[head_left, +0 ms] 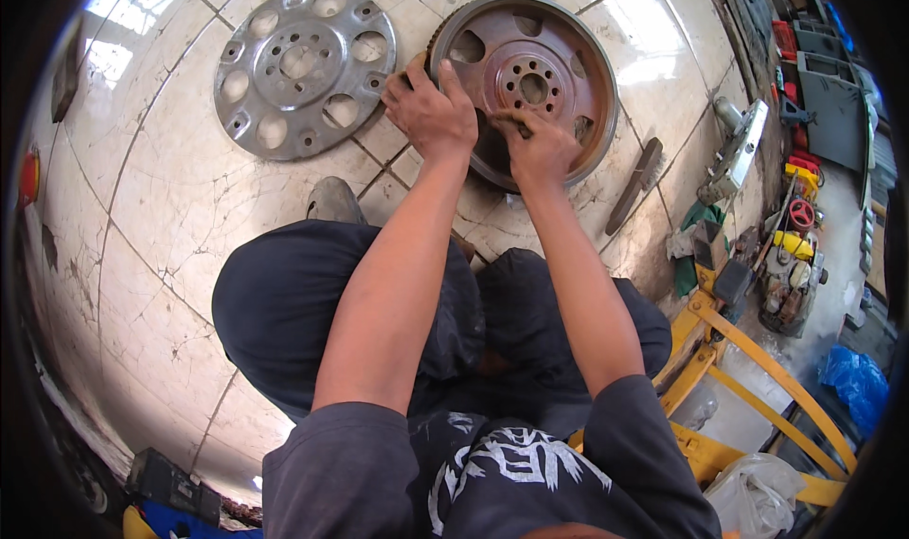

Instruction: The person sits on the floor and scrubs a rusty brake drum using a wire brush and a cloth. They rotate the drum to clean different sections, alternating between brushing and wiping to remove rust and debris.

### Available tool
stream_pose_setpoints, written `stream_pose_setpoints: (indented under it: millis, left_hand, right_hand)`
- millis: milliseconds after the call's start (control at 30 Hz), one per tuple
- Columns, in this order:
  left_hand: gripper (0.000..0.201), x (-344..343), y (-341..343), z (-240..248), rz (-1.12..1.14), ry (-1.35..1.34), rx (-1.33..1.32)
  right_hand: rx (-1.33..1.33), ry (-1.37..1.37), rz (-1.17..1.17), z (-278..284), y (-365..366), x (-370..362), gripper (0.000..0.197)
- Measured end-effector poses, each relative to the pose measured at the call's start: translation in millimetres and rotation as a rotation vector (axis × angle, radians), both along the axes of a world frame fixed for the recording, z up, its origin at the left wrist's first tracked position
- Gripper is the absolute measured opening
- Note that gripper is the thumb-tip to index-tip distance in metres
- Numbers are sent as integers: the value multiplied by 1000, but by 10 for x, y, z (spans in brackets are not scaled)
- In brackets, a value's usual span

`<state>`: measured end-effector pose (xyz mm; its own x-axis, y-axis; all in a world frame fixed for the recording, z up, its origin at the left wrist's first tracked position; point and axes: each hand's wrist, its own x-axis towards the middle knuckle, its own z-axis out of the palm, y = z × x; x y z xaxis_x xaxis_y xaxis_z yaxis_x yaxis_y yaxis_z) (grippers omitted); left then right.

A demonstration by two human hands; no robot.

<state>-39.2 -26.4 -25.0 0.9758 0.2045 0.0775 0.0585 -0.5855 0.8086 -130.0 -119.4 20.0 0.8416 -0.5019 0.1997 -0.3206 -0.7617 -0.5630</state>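
Observation:
A rusty brown flywheel [559, 61] with a toothed outer edge and a ring of bolt holes round its centre lies on the tiled floor in front of me. My left hand [431, 111] grips its left rim, the thumb on the near side and the fingers over the outer edge. Over the flywheel's lower face, just below the centre hole, my right hand [542, 149] has its fingers pinched together. Whatever they hold, if anything, is too small to make out. To the left lies a bare silver flex plate [260, 92] with large round holes.
A wooden-handled wire brush [636, 187] lies right of the flywheel. Farther right are a grey metal part [734, 155], a yellow metal frame [772, 345], a small engine [791, 278] and a blue plastic bag [854, 387]. My knees are close below the flywheel.

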Motion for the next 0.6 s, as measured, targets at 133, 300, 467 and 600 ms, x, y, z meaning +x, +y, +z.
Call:
stream_pose_setpoints:
  millis: [133, 300, 467, 600]
  left_hand:
    - [48, -22, -19, 31, -1, 4, -21]
    - [48, -22, -11, 12, -7, -2, -21]
    - [48, 2, 12, -28, 13, -1, 17]
    - [51, -17, -7, 37, -36, 54, -39]
  right_hand:
    - [53, 35, -2, 9, -88, -78, 14]
    - [19, 39, 5, 13, -41, -37, 15]
    - [-78, -10, 86, 49, -7, -96, 14]
    - [-103, 24, 93, 33, 8, 25, 13]
